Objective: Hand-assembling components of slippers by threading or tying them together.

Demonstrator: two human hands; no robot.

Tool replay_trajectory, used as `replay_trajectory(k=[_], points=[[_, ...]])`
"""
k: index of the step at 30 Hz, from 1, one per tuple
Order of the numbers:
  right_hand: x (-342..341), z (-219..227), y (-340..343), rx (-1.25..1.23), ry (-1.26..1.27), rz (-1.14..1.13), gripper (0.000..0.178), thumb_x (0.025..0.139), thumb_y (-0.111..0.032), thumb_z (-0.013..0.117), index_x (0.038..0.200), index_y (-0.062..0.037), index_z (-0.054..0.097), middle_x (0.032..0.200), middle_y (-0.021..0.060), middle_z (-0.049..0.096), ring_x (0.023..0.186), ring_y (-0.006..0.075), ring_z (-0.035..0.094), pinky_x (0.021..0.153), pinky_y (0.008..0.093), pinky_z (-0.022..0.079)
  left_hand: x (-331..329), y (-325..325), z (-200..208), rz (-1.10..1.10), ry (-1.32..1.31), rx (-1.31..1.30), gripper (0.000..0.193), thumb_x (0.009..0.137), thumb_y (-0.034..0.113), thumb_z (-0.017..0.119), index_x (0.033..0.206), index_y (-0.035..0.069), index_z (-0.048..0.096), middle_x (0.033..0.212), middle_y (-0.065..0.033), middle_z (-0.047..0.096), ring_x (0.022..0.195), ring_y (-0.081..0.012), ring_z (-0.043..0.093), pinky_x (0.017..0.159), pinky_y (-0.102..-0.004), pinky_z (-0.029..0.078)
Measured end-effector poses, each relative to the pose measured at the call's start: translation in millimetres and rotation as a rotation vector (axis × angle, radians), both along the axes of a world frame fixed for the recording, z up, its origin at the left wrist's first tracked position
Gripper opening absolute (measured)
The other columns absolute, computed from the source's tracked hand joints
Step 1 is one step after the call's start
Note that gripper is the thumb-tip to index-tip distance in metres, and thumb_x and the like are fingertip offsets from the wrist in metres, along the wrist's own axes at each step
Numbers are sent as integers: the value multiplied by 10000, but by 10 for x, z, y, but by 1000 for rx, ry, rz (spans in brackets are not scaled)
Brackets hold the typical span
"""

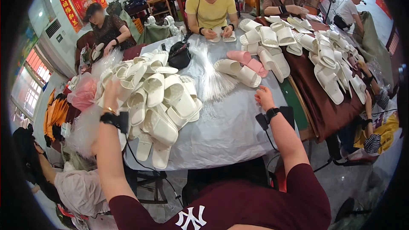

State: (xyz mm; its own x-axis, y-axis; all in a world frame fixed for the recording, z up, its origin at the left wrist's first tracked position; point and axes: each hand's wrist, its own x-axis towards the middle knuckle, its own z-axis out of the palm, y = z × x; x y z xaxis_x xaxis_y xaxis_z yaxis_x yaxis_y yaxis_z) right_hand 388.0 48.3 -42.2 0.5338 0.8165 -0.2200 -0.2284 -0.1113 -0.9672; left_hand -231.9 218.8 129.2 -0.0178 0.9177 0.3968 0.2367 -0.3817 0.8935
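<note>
I take the bundle of clear thin strips (215, 76), which lies along the middle of the pale sheet (208, 147) on the table, as the landmark. Far to the left of the bundle, there are orange and black things (57, 115), too small to tell exactly. A little closer to it, still on its left, is a pink plastic bag (83, 96), with a cloudy clear bag (81, 130) just nearer to the wearer.

Next comes the left hand (111, 96), well to the left of the bundle, at the left part of a big heap of white slippers (164, 102). This hand is blurred, so I cannot tell if it is open or if it grips a slipper. The heap itself spreads between this hand and the bundle; its slippers lie over one another in many directions. A black bag (180, 54) stands beside the bundle, at its upper left.

Beyond the far end of the bundle, a person in a yellow shirt (211, 8) has both hands at white slippers. Just right of the bundle lie two white slippers (248, 77), and behind them are pink slippers (257, 67). The right hand (266, 98) is farther right of the bundle, near the white two. Its fingers are bent inward, and I cannot tell whether they hold something thin. Farthest right from the bundle, more white slippers (326, 55) are piled on a dark red-brown cloth (326, 117).
</note>
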Motion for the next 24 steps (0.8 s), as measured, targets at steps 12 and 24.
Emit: replay_trajectory(k=[12, 24], points=[[4, 22, 86, -7, 60, 84, 457, 874, -173, 605, 1309, -75, 504, 892, -19, 572, 761, 94, 541, 618, 271, 426, 1470, -1718, -33, 50, 462, 224, 456, 808, 120, 656, 1237, 31, 529, 1130, -139, 581, 1028, -264, 562, 900, -357, 451], [-1375, 703, -1996, -134, 152, 727, 378, 897, -112, 576, 1263, -29, 531, 1016, 29, 619, 807, 118, 594, 673, 232, 445, 2767, -2498, -1429, -664, -75, -879, 612, 895, 221, 639, 1387, -1, 350, 1149, -135, 555, 925, -148, 597, 748, -274, 510]])
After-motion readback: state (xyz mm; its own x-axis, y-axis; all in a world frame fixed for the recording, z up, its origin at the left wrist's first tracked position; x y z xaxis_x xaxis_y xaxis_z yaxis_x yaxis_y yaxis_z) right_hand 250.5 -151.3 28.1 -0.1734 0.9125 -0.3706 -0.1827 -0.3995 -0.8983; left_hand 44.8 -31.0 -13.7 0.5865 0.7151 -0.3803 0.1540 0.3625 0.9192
